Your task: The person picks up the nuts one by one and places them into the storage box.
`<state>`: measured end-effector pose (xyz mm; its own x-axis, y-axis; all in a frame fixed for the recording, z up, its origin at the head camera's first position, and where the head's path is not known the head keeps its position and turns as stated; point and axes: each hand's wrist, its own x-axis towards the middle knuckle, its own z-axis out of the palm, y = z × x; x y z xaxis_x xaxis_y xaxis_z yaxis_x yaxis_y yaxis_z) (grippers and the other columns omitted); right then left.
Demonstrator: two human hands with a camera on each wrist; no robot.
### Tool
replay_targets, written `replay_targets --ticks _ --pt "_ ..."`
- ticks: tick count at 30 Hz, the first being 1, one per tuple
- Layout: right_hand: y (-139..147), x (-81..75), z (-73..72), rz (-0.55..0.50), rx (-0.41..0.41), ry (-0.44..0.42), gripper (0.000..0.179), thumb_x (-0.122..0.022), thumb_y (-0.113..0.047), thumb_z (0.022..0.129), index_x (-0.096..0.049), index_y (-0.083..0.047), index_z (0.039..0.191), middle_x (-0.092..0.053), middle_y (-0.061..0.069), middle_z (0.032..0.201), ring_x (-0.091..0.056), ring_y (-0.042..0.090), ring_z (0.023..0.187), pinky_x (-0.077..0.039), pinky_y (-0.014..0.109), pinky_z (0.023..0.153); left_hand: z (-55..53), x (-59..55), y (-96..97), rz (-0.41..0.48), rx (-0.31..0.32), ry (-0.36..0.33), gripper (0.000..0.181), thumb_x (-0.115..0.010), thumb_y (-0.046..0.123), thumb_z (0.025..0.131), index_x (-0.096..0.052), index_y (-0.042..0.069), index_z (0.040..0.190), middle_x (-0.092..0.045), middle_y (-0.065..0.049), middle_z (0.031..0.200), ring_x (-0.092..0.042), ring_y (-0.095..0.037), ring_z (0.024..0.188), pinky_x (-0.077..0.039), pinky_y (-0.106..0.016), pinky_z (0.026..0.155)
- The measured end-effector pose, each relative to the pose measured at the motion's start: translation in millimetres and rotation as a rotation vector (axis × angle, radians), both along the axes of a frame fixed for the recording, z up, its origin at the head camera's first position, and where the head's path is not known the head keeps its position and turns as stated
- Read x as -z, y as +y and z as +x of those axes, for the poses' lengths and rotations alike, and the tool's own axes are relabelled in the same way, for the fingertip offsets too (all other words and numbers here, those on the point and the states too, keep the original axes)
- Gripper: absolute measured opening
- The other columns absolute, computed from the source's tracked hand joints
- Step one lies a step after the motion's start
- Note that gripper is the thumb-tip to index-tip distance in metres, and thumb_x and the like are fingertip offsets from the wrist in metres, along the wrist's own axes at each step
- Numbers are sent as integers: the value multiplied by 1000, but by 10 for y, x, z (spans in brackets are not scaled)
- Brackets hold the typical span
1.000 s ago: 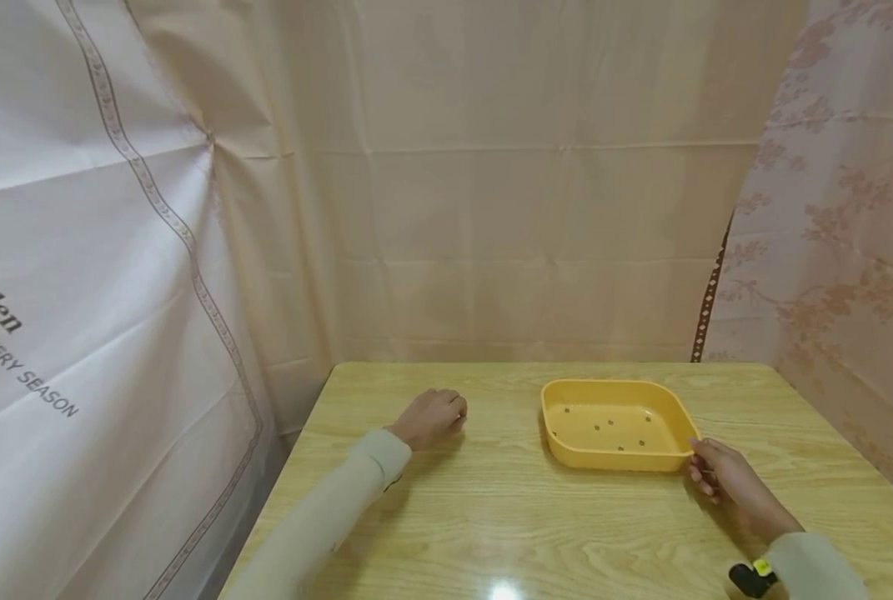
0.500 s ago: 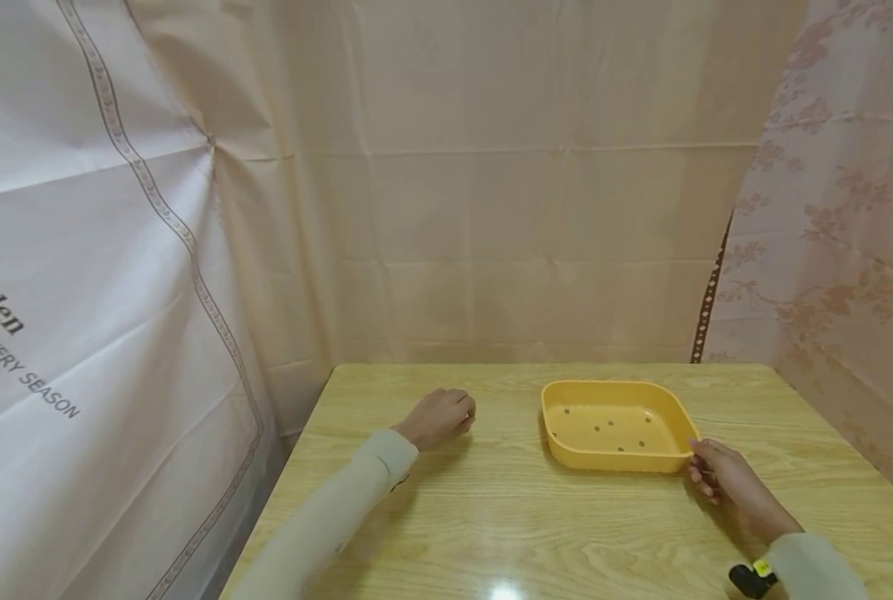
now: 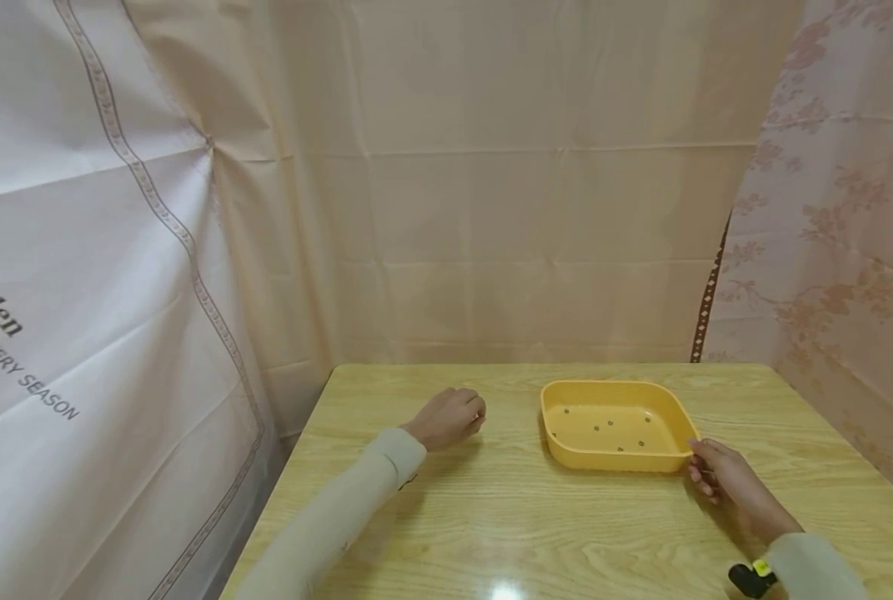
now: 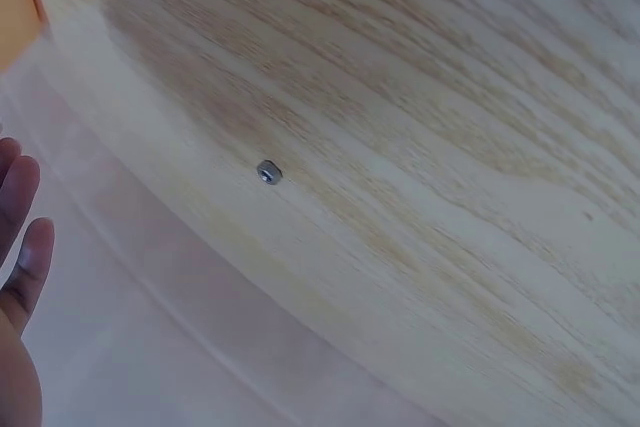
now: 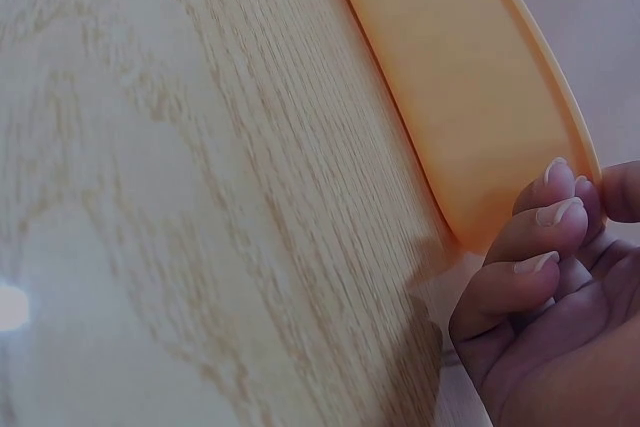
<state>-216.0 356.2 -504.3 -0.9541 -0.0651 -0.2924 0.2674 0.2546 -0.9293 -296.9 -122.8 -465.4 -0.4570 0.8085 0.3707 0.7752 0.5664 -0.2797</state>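
My right hand [image 3: 727, 475] pinches the near right corner of a yellow rectangular plastic tray [image 3: 619, 461], thumb at the rim and the other fingers curled below it. In the right wrist view, the tray's side wall [image 5: 450, 77] rises beside those fingertips [image 5: 545, 222]. Several small metal nuts [image 3: 597, 428] lie scattered on the tray floor. To the left of the tray, my left hand [image 3: 446, 419] hovers over the table with loosely bent fingers and nothing visible in them. A single metal hex nut [image 4: 269, 172] lies on the wood in the left wrist view, apart from the left fingers [image 4: 35, 247].
The light wood-grain table [image 3: 536, 533] ends at a far edge in front of a beige cloth [image 3: 521, 208]. More cloth [image 3: 116, 333] hangs at the left, and floral cloth [image 3: 851, 250] at the right. A black device [image 3: 750, 579] sits by the right sleeve.
My left hand has drifted a short way to the right, toward the tray. The right hand and the tray have stayed in place.
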Motion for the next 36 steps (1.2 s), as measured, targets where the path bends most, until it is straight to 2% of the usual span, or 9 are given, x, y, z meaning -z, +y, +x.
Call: replay_targets --ticks 8,17,22,30,36 --pt "2 18 11 -9 0 20 42 -35 -44 112 -47 -8 95 -52 -1 77 -47 11 59 -42 28 54 4 -14 71 3 10 -24 5 -67 18 101 -71 14 102 -69 3 96 -65 -10 83 -55 -27 76" --pt "-14 8 26 -17 3 23 41 -35 -43 112 -47 -8 94 -52 -1 76 -46 10 58 -42 27 53 -38 7 208 2 31 -5 6 -66 17 101 -71 16 102 -69 5 96 -64 -7 81 -52 -24 71" --pt "-15 -5 26 -9 3 14 42 -34 -44 112 -46 -8 95 -51 -1 77 -46 12 59 -42 28 54 -38 -5 304 -15 37 7 6 -65 18 101 -72 16 101 -69 5 96 -64 -7 82 -52 -24 72" --pt "-25 -18 22 -14 -2 32 41 -34 -43 113 -46 -9 93 -51 -1 76 -46 11 58 -42 27 53 -20 -38 443 -34 28 -16 8 -64 19 102 -71 16 102 -69 5 97 -64 -7 83 -50 -23 72" --pt "-23 -13 23 -12 -3 31 41 -35 -43 113 -46 -8 94 -52 0 76 -46 11 58 -42 27 53 -32 -46 544 -38 42 10 8 -64 21 102 -71 17 102 -69 6 98 -64 -7 85 -53 -25 76"
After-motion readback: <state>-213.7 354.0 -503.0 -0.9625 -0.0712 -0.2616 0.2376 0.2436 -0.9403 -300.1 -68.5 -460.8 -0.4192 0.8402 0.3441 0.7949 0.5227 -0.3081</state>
